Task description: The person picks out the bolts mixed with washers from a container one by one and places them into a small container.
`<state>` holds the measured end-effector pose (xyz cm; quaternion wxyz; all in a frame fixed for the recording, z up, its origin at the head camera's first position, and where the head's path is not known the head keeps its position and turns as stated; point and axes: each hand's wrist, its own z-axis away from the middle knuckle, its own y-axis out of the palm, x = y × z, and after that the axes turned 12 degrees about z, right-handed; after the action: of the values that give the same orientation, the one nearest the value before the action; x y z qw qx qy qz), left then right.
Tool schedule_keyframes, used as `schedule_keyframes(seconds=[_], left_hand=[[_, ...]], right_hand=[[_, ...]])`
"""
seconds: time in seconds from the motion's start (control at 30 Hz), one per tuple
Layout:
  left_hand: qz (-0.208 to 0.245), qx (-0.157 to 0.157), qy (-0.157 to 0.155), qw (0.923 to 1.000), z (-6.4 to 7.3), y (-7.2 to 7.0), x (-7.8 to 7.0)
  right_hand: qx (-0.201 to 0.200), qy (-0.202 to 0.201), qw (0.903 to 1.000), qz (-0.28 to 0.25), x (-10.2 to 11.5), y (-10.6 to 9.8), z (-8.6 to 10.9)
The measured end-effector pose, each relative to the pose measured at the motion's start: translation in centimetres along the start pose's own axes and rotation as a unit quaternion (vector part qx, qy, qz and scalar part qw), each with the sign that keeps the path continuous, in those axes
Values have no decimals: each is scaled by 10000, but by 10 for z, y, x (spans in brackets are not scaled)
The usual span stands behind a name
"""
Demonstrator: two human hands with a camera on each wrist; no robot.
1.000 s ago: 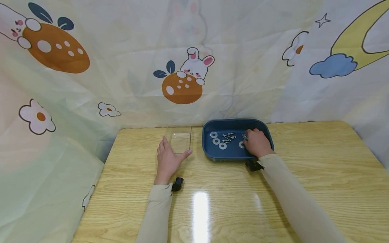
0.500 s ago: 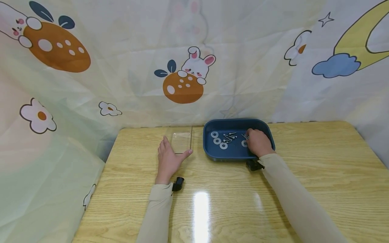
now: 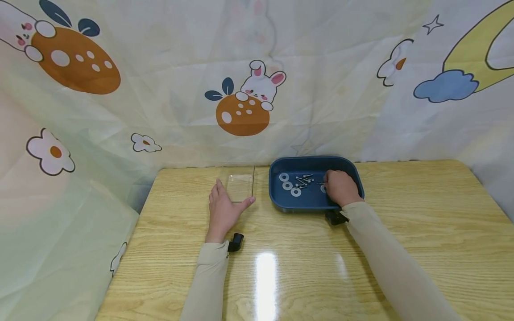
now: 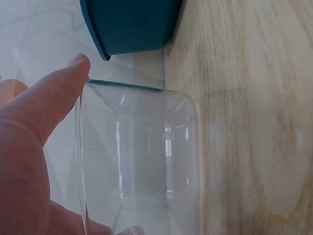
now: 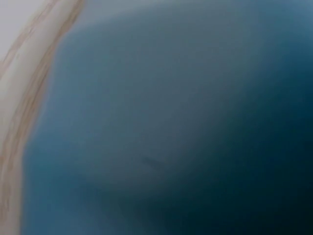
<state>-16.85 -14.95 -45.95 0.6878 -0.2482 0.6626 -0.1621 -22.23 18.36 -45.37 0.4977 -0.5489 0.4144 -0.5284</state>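
Work looks early: screws (image 3: 307,180) and washers (image 3: 292,192) lie in tray (image 3: 307,208), none in clear box (image 4: 144,147). Right hand (image 3: 342,188) pinches one screw (image 3: 321,183); left hand (image 3: 223,211) spread.

Clear box (image 3: 241,189), upright on the table (image 3: 168,232), left hand (image 3: 225,214) touching its rim. Near it, blue tray (image 3: 308,208): silvery screws (image 3: 304,180) jumbled mid-floor; three flat washers (image 3: 292,192) beside them; a fourth (image 3: 323,188), partly hidden by the right hand (image 3: 341,188), which pinches one screw (image 3: 320,183).
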Motion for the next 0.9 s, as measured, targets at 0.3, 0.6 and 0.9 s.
schedule_keyframes(seconds=[0.3,0.6,0.9], left_hand=[[-22,-16,-21,10000,0,0,1],[-23,-40,28,10000,-1,1,1],[2,-61,27,10000,0,1,2]], right_hand=[[-250,-144,9996,25,-1,0,0],[-417,-55,9989,-218,0,-3,2],[-724,-199,9971,-152,8,-10,7]])
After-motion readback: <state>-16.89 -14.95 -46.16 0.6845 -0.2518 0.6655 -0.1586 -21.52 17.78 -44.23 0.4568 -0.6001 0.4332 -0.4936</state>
